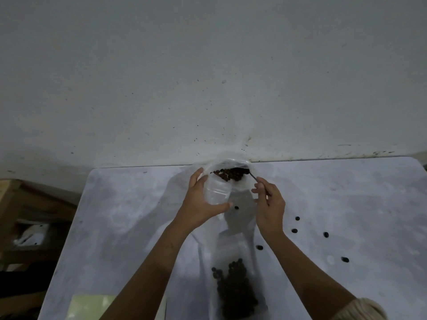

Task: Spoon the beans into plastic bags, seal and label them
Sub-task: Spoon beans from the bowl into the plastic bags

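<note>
Curled round a clear plastic container [216,192], the left hand [201,204] tilts it at the table's [138,227] far edge. The right hand [269,209] pinches the thin handle of a spoon [254,177], its bowl buried in the beans [228,175] inside. Small, hard beans likely roll off easily. The plastic bag [228,255] looks limp and is best held at its mouth. Count: one container, one spoon, one partly filled bag lying flat between the forearms, six stray beans [297,218].
</note>
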A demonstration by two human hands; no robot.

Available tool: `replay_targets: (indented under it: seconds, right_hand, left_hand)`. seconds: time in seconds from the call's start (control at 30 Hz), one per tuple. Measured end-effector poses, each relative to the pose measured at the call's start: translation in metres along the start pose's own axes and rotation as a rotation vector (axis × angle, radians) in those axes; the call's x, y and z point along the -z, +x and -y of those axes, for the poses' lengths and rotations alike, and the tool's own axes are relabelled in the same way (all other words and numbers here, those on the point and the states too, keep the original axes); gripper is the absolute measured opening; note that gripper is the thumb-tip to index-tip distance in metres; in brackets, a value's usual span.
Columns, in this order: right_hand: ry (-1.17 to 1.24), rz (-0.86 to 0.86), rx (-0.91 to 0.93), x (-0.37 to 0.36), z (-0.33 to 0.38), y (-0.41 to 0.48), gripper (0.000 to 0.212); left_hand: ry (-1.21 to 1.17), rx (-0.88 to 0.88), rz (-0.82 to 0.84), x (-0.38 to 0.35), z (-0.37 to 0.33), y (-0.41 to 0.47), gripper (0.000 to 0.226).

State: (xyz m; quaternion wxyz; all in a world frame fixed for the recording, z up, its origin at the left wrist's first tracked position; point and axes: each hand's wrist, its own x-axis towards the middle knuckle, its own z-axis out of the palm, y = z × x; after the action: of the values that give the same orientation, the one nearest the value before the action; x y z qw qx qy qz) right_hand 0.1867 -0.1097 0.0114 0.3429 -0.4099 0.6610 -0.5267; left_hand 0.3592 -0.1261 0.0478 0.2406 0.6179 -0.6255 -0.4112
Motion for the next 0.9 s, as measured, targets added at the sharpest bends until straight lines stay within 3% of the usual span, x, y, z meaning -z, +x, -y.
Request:
replay_targets:
  seconds: [0.17,0.37,0.5,0.9]
  right_hand:
    - [0.291,-0.064,-0.356,-0.004,-0.003,0.007,0.021]
    - [0.482,0.005,-0.59,-0.01,-0.001,0.013,0.022]
    - [0.536,0.044,-0.592,-0.005,0.005,0.016,0.026]
    - [0.454,-0.002,-0.368,0.029,0.036,0.03,0.03]
  left_hand:
    - [-0.01,-0.014,0.037,0.0,-0.006,0.0,0.091]
    - [-0.062,-0.01,0.067,0.001,-0.007,-0.004,0.082]
    - [0.006,-0.039,0.094,0.004,-0.003,-0.004,0.088]
    - [0.103,0.005,0.111,0.005,-0.006,0.0,0.109]
